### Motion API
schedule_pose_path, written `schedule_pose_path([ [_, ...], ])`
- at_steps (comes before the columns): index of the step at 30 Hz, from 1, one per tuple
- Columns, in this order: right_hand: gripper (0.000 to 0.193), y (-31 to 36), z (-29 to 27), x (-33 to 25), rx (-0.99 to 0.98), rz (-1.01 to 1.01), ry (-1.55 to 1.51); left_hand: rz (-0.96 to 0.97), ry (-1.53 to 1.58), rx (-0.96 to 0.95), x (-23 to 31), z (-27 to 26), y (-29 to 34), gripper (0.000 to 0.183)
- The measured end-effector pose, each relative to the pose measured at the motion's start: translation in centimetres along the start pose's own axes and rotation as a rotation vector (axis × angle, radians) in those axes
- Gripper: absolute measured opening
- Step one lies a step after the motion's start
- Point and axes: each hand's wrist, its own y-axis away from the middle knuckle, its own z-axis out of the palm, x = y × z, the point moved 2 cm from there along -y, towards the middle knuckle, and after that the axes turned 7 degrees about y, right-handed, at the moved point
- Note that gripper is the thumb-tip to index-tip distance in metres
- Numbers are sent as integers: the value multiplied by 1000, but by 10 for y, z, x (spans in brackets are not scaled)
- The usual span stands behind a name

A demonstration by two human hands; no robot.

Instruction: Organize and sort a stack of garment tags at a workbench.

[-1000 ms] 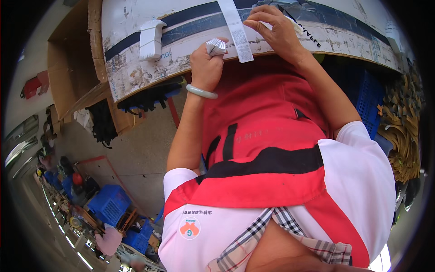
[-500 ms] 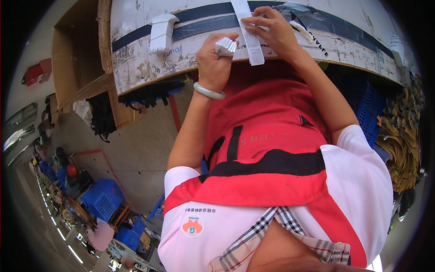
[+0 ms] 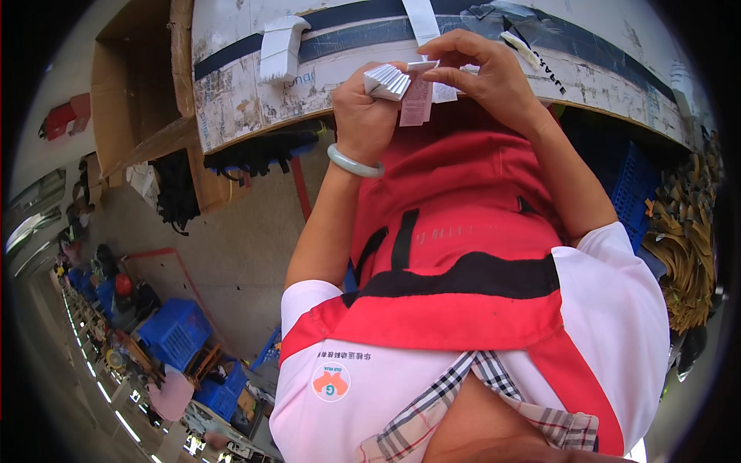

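Note:
My left hand (image 3: 364, 108) is closed round a stack of folded white labels (image 3: 387, 82), their edges fanned toward me. Beside it, my right hand (image 3: 490, 77) pinches a printed label strip (image 3: 416, 102) between thumb and fingers. The strip's lower part hangs beside the stack, over the table's near edge, and looks pinkish in shadow. Behind my right fingers, a length of white label tape (image 3: 421, 19) runs toward the far side of the table. Another bundle of folded white labels (image 3: 281, 51) rests on the table to the left of my hands.
The worn white table (image 3: 231, 116) has dark tape along it. A whitish strip (image 3: 521, 49) and black plastic lie at the right. An open cardboard box (image 3: 139, 92) stands left. A blue crate (image 3: 629, 185) and stacked brown pieces (image 3: 683, 247) are below the table at right.
My right hand has drawn closer to my left and now pinches the strip beside the folded stack. The strip's near end, flat before, is folded and hangs beside my left hand.

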Motion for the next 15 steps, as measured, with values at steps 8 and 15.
schedule_pose_path([
  [8, 19, 3, 6, 12, -56, -77, -103, -47, 58, 7, 5, 7, 6, 16],
  [15, 22, 5, 11, 7, -93, -48, -232, 29, 223, 28, -14, 2, 11, 16],
])
